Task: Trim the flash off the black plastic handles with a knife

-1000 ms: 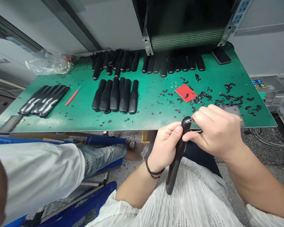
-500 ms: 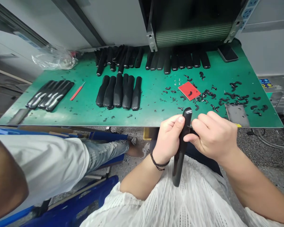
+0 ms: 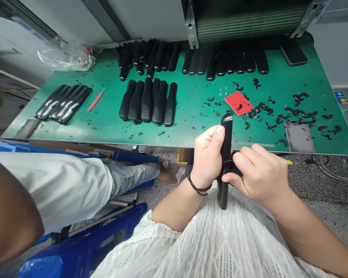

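Observation:
My left hand (image 3: 207, 156) is closed around a long glossy black plastic handle (image 3: 227, 133), held nearly upright over my lap, its thumb along the side. My right hand (image 3: 258, 173) is closed on a slim knife; the yellow end (image 3: 289, 162) of its handle sticks out behind the fist. Its thin blade touches the right edge of the black handle, and the right thumb presses against the handle below it. The fingers hide most of the knife.
On the green table (image 3: 104, 131) lie several black handles (image 3: 147, 102) in groups, a red-handled craft knife (image 3: 95, 101), a red pad (image 3: 237, 102), curved black offcuts (image 3: 301, 114), a grey plate (image 3: 300, 138) and a phone (image 3: 293, 53). A co-worker's white sleeve (image 3: 58, 185) is at left.
The black handle has swung more upright and its top stands higher. The knife blade now shows against the handle's edge, lower down, with my right hand slightly lower. The view has shifted a little.

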Demonstrator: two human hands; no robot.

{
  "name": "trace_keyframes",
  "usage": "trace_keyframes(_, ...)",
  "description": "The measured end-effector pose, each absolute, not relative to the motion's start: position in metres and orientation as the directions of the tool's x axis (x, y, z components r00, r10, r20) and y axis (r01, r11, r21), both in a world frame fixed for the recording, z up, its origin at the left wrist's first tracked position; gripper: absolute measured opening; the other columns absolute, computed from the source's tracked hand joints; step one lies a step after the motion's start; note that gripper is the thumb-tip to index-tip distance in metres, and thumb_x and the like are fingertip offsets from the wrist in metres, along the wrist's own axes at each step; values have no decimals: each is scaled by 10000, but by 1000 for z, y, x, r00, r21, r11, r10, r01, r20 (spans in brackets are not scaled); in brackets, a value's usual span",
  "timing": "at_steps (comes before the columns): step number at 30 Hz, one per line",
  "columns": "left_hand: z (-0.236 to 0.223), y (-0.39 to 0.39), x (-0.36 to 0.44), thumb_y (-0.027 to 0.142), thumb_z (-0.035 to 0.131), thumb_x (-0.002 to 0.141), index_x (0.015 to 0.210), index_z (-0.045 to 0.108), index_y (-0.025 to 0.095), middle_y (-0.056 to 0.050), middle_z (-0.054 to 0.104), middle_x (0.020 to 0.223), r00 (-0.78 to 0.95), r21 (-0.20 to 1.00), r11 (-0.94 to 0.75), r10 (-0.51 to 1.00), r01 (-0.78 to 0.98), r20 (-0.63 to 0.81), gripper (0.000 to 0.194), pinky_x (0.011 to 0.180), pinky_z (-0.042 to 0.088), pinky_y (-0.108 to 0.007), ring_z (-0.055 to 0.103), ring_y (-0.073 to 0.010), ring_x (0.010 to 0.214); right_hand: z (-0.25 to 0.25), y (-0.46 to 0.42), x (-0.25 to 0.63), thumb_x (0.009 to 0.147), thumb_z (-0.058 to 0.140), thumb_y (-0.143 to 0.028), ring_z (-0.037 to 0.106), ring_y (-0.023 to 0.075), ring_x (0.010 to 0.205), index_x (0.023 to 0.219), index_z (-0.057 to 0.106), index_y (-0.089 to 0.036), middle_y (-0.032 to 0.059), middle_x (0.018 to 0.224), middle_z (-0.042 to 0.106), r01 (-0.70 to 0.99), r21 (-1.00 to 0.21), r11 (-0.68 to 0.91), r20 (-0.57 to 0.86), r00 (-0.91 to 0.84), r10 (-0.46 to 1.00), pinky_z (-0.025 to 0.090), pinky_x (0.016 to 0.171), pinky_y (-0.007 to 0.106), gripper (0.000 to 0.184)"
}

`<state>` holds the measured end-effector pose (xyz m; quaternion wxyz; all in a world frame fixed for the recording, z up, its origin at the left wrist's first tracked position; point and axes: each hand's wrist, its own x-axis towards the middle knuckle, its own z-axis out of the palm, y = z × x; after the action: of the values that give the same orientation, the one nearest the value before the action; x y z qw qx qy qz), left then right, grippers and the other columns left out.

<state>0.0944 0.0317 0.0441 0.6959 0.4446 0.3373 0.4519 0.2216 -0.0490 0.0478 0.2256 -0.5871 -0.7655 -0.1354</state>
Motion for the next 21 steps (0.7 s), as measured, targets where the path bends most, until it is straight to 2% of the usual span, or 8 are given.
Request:
trace_keyframes(6, 40, 35, 96, 622, 591, 970, 829, 595, 189, 45, 492, 584, 313, 916, 186, 947, -355, -71, 456, 485, 367, -229, 437, -80, 494, 43, -52, 217, 1060, 372, -604, 353, 179, 689, 701, 545, -212, 19, 667, 499, 952, -78, 296, 502, -219, 837, 207, 595, 328, 559)
trace_keyframes(10, 42, 40, 97, 652, 617, 941, 827, 597, 194, 42, 500, 590, 326, 896, 240, 938, -373, -115, 473, 475, 367, -231, 439, -81, 488, 41, -54, 216, 1056, 377, -610, 347, 176, 687, 702, 541, -210, 18, 675, 500, 948, -82, 308, 480, -233, 845, 197, 592, 331, 559)
trace_keyframes(14, 45, 50, 98, 697, 610, 922, 813, 609, 194, 36, 492, 584, 301, 884, 289, 936, -368, -181, 514, 466, 369, -233, 454, -85, 479, 43, -54, 214, 1057, 394, -587, 355, 179, 693, 693, 537, -212, 21, 668, 497, 921, -74, 382, 438, -315, 842, 201, 595, 330, 542)
trace_keyframes(21, 50, 78, 93, 699, 617, 915, 802, 614, 188, 24, 505, 579, 195, 878, 251, 963, -407, -185, 524, 461, 360, -229, 474, -89, 472, 41, -59, 210, 1010, 459, -653, 387, 180, 710, 720, 543, -209, 16, 672, 501, 874, -85, 478, 347, -424, 837, 195, 599, 323, 537)
